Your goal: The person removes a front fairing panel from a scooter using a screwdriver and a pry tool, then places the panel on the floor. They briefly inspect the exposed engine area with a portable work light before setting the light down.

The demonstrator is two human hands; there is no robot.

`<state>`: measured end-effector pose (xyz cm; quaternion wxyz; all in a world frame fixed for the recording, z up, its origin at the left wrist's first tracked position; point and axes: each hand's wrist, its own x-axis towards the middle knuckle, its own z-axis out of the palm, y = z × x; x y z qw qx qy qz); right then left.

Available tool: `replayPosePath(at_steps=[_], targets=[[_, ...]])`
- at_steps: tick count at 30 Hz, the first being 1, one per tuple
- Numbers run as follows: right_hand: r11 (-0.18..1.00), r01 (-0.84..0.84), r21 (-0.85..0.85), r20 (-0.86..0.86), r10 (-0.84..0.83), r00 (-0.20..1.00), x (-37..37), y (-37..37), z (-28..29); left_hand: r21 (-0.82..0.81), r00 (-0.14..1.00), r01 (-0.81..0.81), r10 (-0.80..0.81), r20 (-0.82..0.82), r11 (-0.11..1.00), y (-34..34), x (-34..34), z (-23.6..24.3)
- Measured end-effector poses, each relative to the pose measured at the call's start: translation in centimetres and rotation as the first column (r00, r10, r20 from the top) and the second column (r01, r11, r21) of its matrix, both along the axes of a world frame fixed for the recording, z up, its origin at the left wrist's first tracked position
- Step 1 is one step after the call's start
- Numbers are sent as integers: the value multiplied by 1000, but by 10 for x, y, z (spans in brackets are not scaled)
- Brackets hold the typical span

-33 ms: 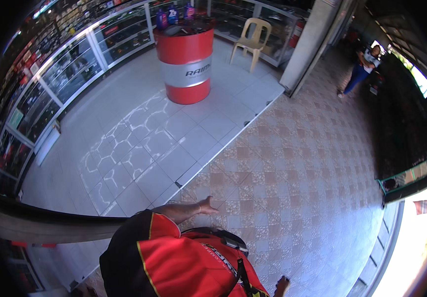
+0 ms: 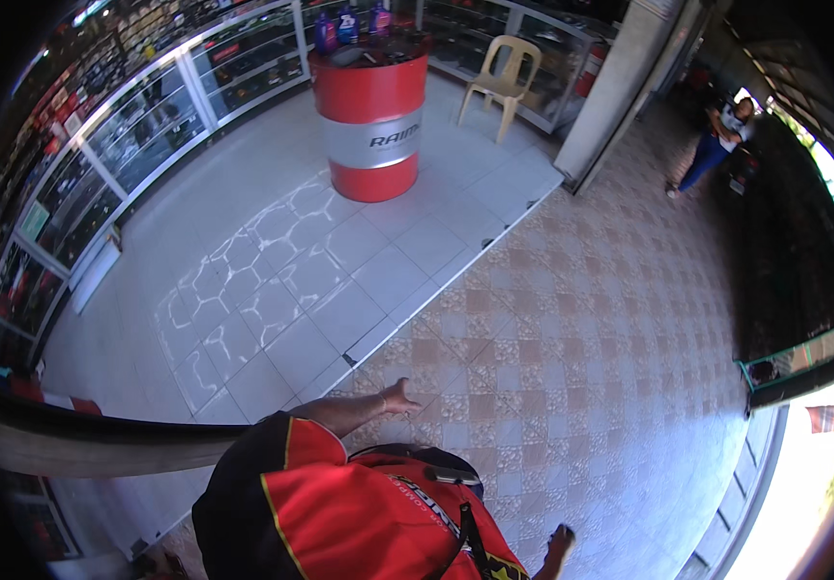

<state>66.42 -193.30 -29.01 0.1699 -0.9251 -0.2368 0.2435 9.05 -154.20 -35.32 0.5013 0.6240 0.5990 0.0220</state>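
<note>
My left hand (image 2: 398, 397) reaches out in front of my body over the tiled floor, thumb and fingers apart, with nothing in it. At the lower right, my right hand (image 2: 560, 543) is held beside my body with its fingers curled. Something dark shows at its top, too small and shaded to name. A red and black shirt (image 2: 359, 503) covers my upper body. A dark strap (image 2: 475, 532) and a flat dark device (image 2: 453, 476) lie against my front. Neither hand touches any of the things around.
A red and silver drum (image 2: 370, 135) carries several bottles (image 2: 348, 27). Behind it run glass display cases (image 2: 146, 126), with a beige plastic chair (image 2: 502, 85) beside a pillar (image 2: 620, 92). A raised floor edge (image 2: 436, 290) crosses the middle. Another person (image 2: 716, 140) stands far right.
My right hand has come a little higher into view. My left hand stays stretched out, nearly in the same place. The drum and chair appear slightly farther right.
</note>
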Motion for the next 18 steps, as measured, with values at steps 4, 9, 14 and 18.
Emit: replayPosePath(at_steps=[4,9,14,18], targets=[[894,-309,324,-13,331,944,12,249,37,254,951,-291,309,-32,922,28,-59,-17],[685,-682,256,-76,718,692,-60,508,65,-269,752,-639,659,-18,721,42,-110,-1],[349,-937,-21,-81,933,349,-155,758,49,-373,538,-811,825,-172,451,78,-92,25],[139,-973,185,-35,990,135,-269,960,84,-359,358,-872,934,-6,332,141,-75,64]])
